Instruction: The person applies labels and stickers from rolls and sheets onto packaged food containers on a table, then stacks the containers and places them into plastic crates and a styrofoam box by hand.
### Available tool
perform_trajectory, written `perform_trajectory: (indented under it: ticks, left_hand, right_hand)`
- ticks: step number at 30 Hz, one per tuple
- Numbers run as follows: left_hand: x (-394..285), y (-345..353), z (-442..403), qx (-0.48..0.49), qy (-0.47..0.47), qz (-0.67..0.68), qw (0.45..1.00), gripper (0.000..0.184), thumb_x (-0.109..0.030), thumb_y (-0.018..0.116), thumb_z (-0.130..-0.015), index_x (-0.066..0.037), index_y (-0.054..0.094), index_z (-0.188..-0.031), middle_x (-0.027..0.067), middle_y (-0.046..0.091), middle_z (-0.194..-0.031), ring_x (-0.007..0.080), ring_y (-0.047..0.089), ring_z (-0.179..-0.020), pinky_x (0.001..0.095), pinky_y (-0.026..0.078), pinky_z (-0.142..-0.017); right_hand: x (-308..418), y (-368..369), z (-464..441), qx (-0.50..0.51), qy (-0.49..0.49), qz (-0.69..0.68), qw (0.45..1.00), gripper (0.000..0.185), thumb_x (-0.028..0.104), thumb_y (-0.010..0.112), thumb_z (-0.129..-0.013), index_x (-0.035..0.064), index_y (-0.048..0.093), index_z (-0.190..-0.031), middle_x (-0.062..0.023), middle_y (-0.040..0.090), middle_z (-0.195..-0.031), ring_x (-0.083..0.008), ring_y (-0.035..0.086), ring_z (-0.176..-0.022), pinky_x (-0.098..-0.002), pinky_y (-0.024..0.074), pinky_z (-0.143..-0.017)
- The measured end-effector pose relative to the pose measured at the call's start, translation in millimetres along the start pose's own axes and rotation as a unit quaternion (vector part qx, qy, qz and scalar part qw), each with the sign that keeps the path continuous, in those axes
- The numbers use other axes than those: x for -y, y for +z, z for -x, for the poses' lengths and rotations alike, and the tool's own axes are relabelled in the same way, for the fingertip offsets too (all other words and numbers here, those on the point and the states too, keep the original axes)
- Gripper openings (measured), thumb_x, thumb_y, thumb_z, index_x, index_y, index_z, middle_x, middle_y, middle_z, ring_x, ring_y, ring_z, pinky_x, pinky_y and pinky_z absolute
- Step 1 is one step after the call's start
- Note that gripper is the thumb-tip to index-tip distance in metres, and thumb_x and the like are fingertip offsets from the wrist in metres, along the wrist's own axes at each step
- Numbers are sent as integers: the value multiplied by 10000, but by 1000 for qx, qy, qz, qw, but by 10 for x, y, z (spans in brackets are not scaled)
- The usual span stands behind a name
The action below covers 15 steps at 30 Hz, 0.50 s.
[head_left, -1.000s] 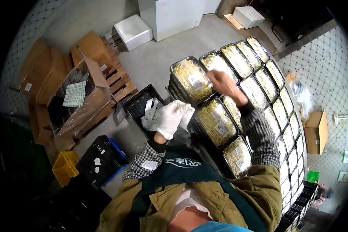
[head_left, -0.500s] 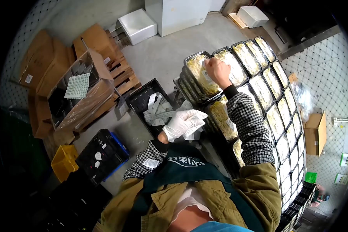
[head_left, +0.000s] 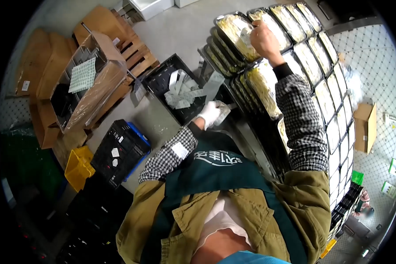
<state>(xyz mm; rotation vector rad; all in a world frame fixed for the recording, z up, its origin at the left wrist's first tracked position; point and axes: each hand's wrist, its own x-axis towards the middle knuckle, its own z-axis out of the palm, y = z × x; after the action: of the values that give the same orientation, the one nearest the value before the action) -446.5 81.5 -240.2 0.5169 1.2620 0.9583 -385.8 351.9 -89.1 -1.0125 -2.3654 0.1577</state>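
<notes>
My left hand (head_left: 210, 113), in a white glove, is closed round a folded strip of labels (head_left: 223, 113) in front of the apron. My bare right hand (head_left: 265, 40) reaches to the top of a stack of black trays. Its fingers are pinched together at the edge of a white label (head_left: 246, 38), which lies over a film-wrapped tray of pale yellow sprouts (head_left: 231, 25). The fingertips are partly hidden. Beyond the left hand, a black crate (head_left: 153, 82) holds a heap of loose label strips (head_left: 182, 93).
Many wrapped trays (head_left: 310, 59) stand stacked in rows on the right. On the left are an open carton (head_left: 112, 72) on a wooden pallet (head_left: 138, 55), a black crate with a blue edge (head_left: 119, 152) and a yellow bin (head_left: 78, 167). A person (head_left: 364, 207) is far off at right.
The view has shifted, so the trays sit higher in it. My left hand has drawn back from the tray stack with the label strip. My right hand stays at the same tray's label.
</notes>
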Motion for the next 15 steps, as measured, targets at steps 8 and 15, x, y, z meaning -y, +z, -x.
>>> perform_trajectory:
  ticks: [8, 15]
  left_hand:
    - [1725, 643, -1432, -94, -139, 704, 691, 250, -60, 375, -926, 89, 477, -1099, 258, 486, -1215, 368, 400, -1249, 468, 305, -1092]
    - [2452, 965, -2266, -66, -127, 781, 607, 435, -59, 369, -930, 62, 317, -1345, 149, 452, -1260, 223, 508, -980, 417, 443, -851]
  right_hand:
    - [227, -1437, 1374, 89, 111, -249, 958, 172, 129, 573, -922, 0, 591, -1036, -53, 635, -857, -74, 555, -719, -205, 448, -634]
    - [271, -2120, 2368, 101, 226, -223, 943, 172, 139, 557, -928, -2, 600, -1017, -55, 626, -870, -122, 590, -807, -263, 472, -771]
